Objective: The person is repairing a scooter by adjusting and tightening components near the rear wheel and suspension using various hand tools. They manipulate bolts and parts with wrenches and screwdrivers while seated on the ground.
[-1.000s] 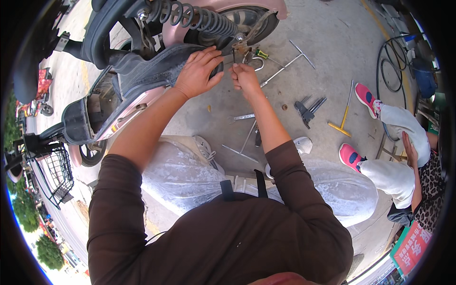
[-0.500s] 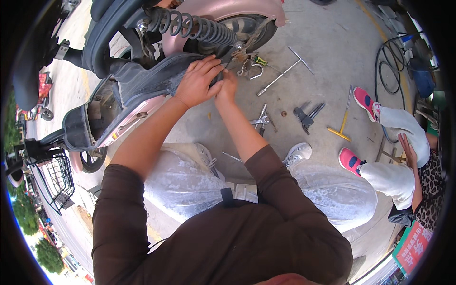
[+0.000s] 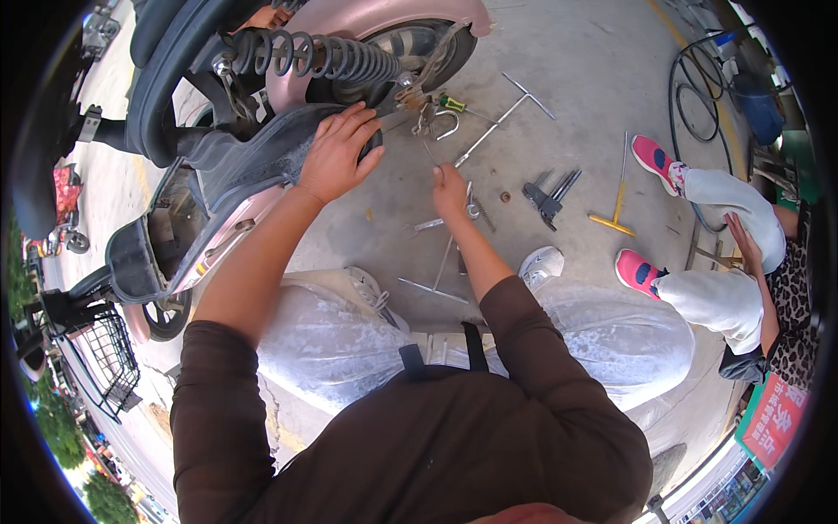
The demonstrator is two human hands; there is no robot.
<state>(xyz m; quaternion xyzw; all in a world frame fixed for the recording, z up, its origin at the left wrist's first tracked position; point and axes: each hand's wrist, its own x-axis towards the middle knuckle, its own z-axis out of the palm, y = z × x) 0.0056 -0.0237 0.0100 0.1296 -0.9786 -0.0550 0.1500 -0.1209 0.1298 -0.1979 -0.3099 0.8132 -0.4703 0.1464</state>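
The right hand is clenched on a thin rod, which points toward the lower end of the coil-spring shock absorber. The left hand lies unclenched, fingers extended, on the dark scooter panel. A wheel stands beyond.

Roadside workshop: scooter, strewn tools
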